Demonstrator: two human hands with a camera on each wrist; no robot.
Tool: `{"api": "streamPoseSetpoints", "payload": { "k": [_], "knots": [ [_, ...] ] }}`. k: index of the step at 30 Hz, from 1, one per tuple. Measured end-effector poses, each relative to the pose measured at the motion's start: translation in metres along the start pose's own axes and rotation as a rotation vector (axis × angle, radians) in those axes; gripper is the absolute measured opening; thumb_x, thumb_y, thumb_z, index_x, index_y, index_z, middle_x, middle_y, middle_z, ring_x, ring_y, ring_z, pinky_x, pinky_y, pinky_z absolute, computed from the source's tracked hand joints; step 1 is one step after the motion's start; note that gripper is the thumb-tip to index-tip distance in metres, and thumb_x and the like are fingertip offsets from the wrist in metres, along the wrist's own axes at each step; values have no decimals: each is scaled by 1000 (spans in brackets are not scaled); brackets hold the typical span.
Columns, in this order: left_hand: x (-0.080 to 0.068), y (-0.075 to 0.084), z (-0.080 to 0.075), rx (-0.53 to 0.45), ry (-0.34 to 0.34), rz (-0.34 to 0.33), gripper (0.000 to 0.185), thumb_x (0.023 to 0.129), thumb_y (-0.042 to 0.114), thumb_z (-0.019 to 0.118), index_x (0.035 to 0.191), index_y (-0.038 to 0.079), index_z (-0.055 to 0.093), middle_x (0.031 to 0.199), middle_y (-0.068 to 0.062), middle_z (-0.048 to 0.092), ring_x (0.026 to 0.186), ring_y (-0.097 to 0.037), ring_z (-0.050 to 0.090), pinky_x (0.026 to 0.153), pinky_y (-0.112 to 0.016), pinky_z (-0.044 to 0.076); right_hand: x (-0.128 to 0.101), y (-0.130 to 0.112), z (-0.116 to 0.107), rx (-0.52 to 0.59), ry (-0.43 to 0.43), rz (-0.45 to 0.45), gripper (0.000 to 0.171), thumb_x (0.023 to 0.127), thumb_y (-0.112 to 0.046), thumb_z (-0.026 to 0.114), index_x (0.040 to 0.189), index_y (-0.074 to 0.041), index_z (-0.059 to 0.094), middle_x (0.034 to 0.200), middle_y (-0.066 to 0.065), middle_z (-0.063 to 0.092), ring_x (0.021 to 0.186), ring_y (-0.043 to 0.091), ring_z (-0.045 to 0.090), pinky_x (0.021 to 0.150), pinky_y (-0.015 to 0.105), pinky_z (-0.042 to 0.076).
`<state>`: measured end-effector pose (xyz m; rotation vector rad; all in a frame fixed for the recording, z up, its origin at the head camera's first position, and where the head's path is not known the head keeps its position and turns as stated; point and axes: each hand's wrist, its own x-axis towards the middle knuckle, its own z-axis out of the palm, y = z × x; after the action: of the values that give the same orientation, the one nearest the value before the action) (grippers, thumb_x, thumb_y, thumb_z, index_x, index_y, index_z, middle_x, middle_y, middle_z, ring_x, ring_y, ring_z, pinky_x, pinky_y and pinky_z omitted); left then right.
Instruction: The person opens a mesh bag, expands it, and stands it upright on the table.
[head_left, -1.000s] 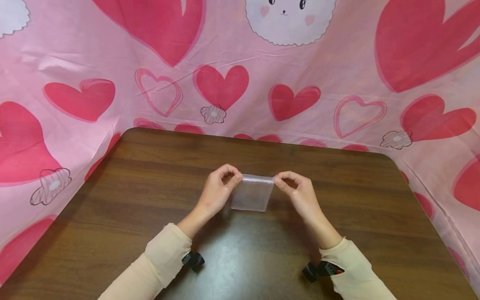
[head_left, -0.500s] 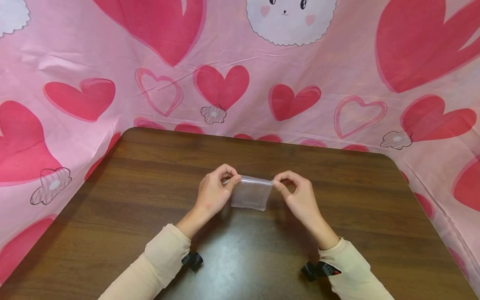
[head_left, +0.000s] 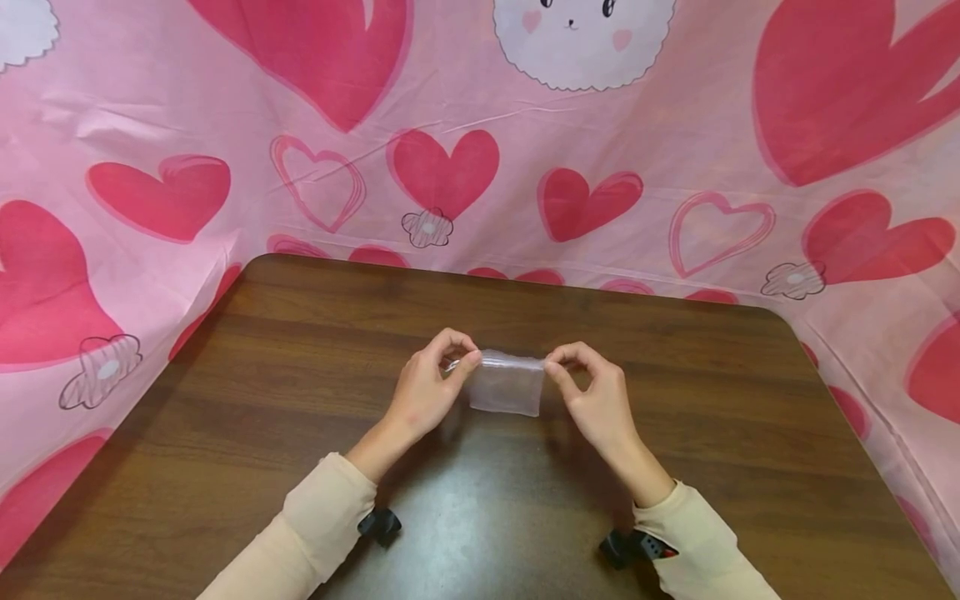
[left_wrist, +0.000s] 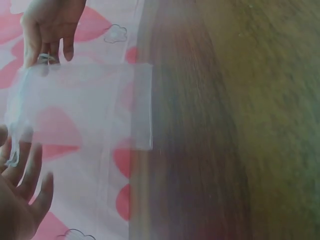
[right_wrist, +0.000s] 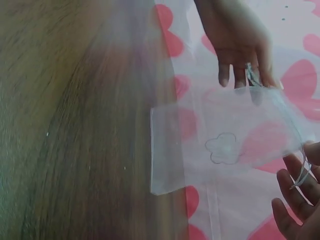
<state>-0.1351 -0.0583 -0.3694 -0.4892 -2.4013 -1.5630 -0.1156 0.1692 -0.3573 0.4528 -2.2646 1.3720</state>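
Observation:
A small see-through gauze pouch (head_left: 508, 390) hangs just above the brown table (head_left: 285, 358), stretched between both hands. My left hand (head_left: 467, 360) pinches its top left corner with thumb and forefinger. My right hand (head_left: 553, 365) pinches the top right corner the same way. In the left wrist view the pouch (left_wrist: 85, 105) spans from my left hand (left_wrist: 20, 200) at the bottom to my right hand (left_wrist: 50, 25) at the top. In the right wrist view the pouch (right_wrist: 225, 140) lies flat and looks empty, with a thin drawstring (right_wrist: 302, 172) near my right hand's fingers (right_wrist: 295, 200).
A pink cloth with red hearts (head_left: 450, 167) rises behind the table and drapes down both sides. The table's far edge (head_left: 525, 283) lies close behind the hands. Black wrist mounts (head_left: 378, 525) (head_left: 626, 546) sit under the cream sleeves.
Both hands have drifted slightly closer together and the pouch's top edge is a little narrower. Its lower edge sits a bit higher. The grip is unchanged.

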Motion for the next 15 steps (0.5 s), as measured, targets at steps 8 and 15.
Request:
{"api": "streamPoseSetpoints", "payload": {
  "k": [8,15],
  "knots": [
    [-2,-5,-1,14,-109,-12,23,87,26,78,105,19,67,89,8,69,82,-10,63,77,-36,49,2,-1,-4,148,45,121,5,89,-1,71,91,2,67,86,2,68,82,9,60,78,20,46],
    [-2,-4,2,-9,-124,16,8,87,18,77,92,18,71,83,10,70,79,-7,63,74,-32,51,4,-2,-8,188,51,179,7,91,0,69,97,3,67,91,-7,67,88,10,62,83,22,46]
  ]
}}
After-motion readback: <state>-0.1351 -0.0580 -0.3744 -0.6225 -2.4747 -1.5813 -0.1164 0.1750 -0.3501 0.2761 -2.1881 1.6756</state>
